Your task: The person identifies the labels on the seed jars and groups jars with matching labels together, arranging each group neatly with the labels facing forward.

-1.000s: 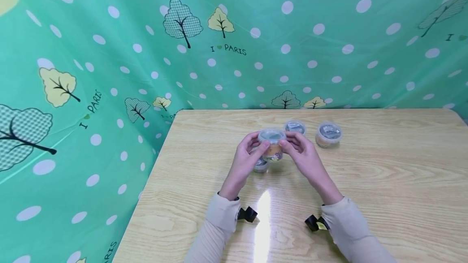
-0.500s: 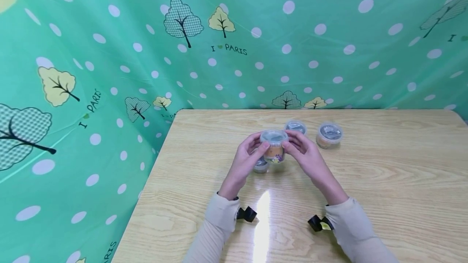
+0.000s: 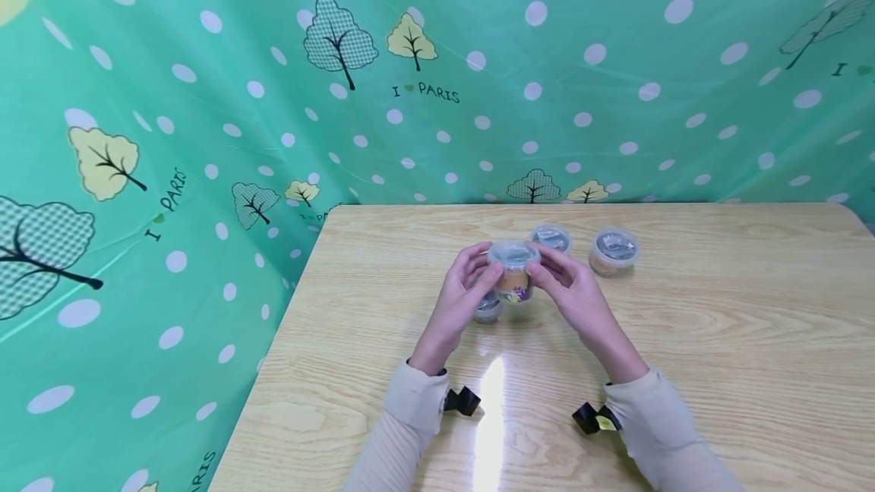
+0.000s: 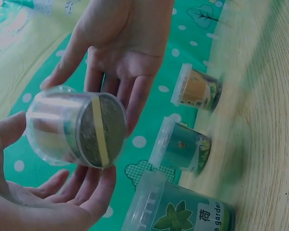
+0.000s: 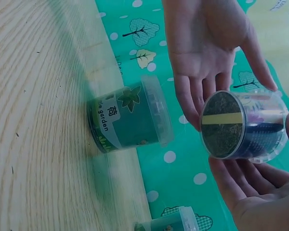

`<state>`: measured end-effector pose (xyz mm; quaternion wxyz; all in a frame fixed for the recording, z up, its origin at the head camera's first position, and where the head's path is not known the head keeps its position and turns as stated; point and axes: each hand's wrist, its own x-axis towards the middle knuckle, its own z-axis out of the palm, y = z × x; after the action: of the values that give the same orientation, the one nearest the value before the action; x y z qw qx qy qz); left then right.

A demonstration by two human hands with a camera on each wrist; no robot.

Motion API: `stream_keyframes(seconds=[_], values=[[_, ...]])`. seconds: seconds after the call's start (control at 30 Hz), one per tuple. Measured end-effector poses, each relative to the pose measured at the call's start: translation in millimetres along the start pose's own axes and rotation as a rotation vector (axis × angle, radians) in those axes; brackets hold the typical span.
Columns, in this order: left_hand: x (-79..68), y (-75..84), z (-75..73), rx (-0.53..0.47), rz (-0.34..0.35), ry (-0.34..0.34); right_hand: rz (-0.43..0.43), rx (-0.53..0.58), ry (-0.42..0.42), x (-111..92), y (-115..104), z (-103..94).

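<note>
A small clear plastic tub with a lid is held up over the table between both hands. My left hand grips its left side, thumb near the lid rim. The right hand grips the opposite side in the same way. Through the tub's clear base, the left wrist view shows dark, soil-like contents and a pale yellow strip. Behind the left hand, partly hidden, stands another lidded tub. Its green label bears a leaf picture and the word "garden" in the right wrist view.
Two more lidded tubs stand farther back: one just behind the hands, another to its right. A wood-grain table lies under everything. Green dotted cloth hangs along its back and left sides.
Both hands and the held tub have shifted slightly to the right since the first frame. The tubs standing on the table keep their places.
</note>
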<state>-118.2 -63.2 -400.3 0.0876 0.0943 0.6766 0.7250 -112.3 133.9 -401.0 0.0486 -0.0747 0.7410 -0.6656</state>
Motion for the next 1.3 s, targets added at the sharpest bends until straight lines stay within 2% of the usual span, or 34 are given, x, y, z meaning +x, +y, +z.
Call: stream_keyframes(seconds=[0.43,0.8,1.3], values=[[-1.1,1.8,5.5,0.01,0.045,0.022,0.025,-0.007,0.053,0.5,-2.1,4.5],[-0.7,2.7,5.1,0.024,0.039,0.033,0.006,-0.006,0.067,0.7,-3.3,7.5],[-1.3,4.0,-1.3,0.001,0.029,0.005,-0.013,0.042,0.057,2.0,-5.0,7.5]])
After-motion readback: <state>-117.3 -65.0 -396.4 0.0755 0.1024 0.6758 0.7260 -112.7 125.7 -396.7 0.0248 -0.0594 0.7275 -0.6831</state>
